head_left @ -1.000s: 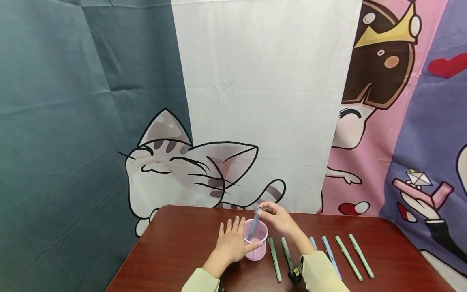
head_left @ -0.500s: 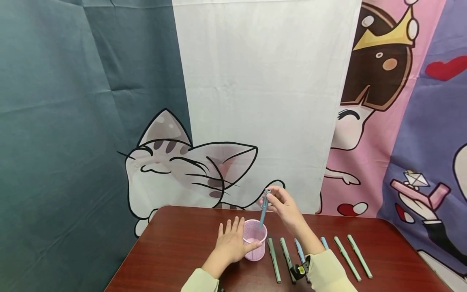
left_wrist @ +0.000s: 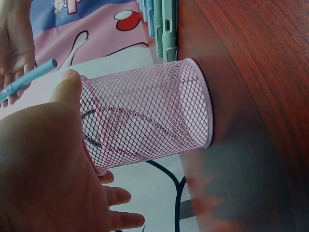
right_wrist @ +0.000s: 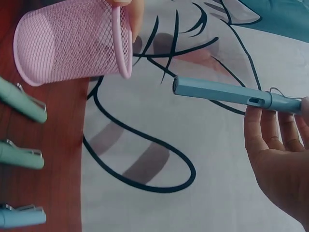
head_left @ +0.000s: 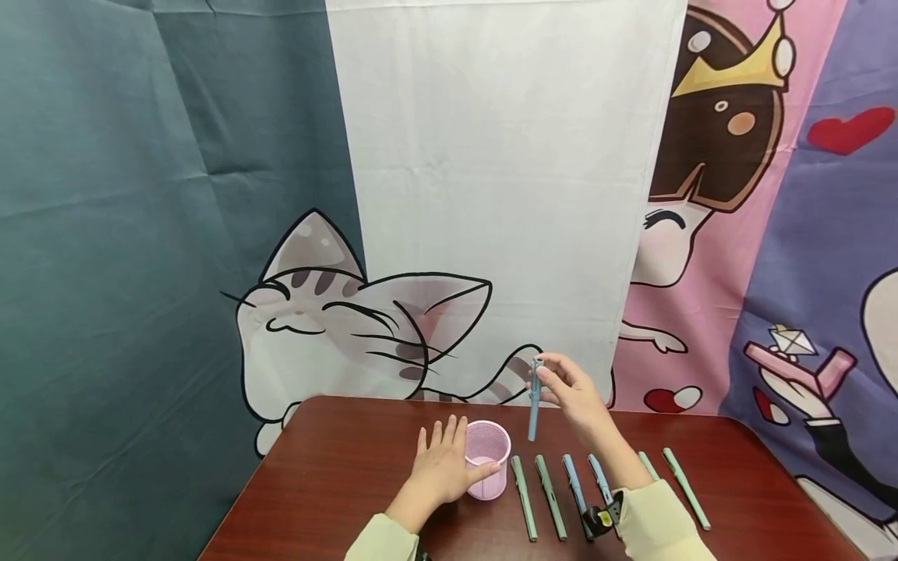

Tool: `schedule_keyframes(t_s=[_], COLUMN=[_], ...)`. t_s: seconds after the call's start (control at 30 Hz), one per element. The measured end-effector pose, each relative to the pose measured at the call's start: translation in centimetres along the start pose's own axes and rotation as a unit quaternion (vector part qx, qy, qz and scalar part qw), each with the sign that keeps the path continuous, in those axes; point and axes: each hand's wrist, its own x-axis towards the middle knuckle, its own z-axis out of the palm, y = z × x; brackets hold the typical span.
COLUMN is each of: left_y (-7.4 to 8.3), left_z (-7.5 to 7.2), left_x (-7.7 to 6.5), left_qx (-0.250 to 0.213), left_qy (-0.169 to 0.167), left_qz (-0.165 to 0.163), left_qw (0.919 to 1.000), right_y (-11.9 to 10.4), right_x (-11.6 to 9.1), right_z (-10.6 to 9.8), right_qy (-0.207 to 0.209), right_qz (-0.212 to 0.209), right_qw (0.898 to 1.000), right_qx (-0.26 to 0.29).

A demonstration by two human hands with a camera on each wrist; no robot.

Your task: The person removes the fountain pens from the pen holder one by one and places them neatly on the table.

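Observation:
A pink mesh pen cup stands upright on the table. My left hand rests against its rim with spread, straight fingers behind and the thumb in front; the left wrist view shows the thumb at the rim of the mesh cup. To the right of the cup and above the table, my right hand pinches a blue pen near its upper end, and the pen hangs nearly upright. In the right wrist view the pen is apart from the cup, its free end pointing towards the rim side.
Several pens lie in a row right of the cup: a green pen nearest, another green pen, blue pens partly under the right wrist, then green pens. A printed curtain hangs behind the brown table.
My right hand has drawn the blue pen up out of the cup and carried it to the right. My left hand has stayed at the cup.

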Motion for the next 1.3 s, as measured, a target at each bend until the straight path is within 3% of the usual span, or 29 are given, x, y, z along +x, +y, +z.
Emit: schedule_keyframes(t_s=[0.7, 1.07, 1.3], left_y=[0.2, 0.1, 0.1], left_z=[0.0, -0.1, 0.0], left_x=[-0.1, -0.2, 0.0], left_qx=[0.011, 0.015, 0.017], left_qy=[0.007, 0.011, 0.011], left_qz=[0.001, 0.002, 0.001], left_qw=[0.9999, 0.9998, 0.9998], right_y=[-0.1, 0.0, 0.3], right_x=[-3.2, -4.7, -5.8], right_z=[-6.2, -9.4, -11.0], right_qy=[0.034, 0.037, 0.044], right_qz=[0.035, 0.046, 0.052], right_qw=[0.997, 0.998, 0.996], right_qx=[-0.057, -0.027, -0.053])
